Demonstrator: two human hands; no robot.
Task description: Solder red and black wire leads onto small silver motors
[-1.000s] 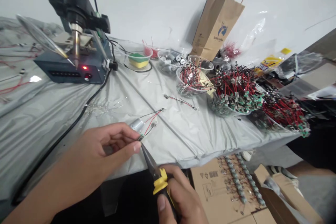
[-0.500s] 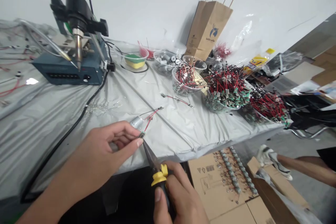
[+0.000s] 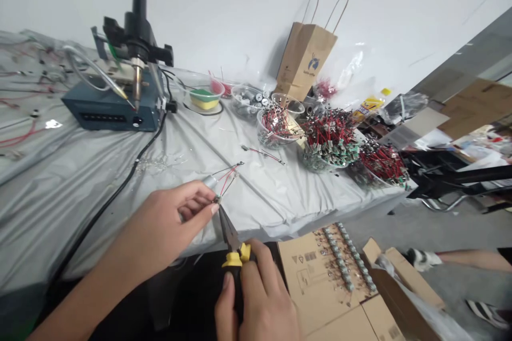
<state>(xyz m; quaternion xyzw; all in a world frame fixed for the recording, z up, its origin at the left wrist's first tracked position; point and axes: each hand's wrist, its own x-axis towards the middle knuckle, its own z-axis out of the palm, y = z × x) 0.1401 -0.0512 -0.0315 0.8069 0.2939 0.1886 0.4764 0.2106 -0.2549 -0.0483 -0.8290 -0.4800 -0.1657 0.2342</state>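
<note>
Pliers (image 3: 236, 256) with yellow grips are being clenched in the right hand (image 3: 258, 303), their tips reaching a small wired motor (image 3: 210, 182). The left hand (image 3: 176, 213) is narrowly pinching it, apparently by its tiny end piece, above the grey plastic sheet (image 3: 256, 197).

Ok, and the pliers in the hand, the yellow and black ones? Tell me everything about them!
The pliers have a long, thin, pointed metal nose and a black handle with a yellow plastic guard near the top. The right hand grips the handle and hides its lower part. They tilt upward, with the tip at a tiny wired part pinched in the left hand. I can't tell whether the tip really touches it.
</note>
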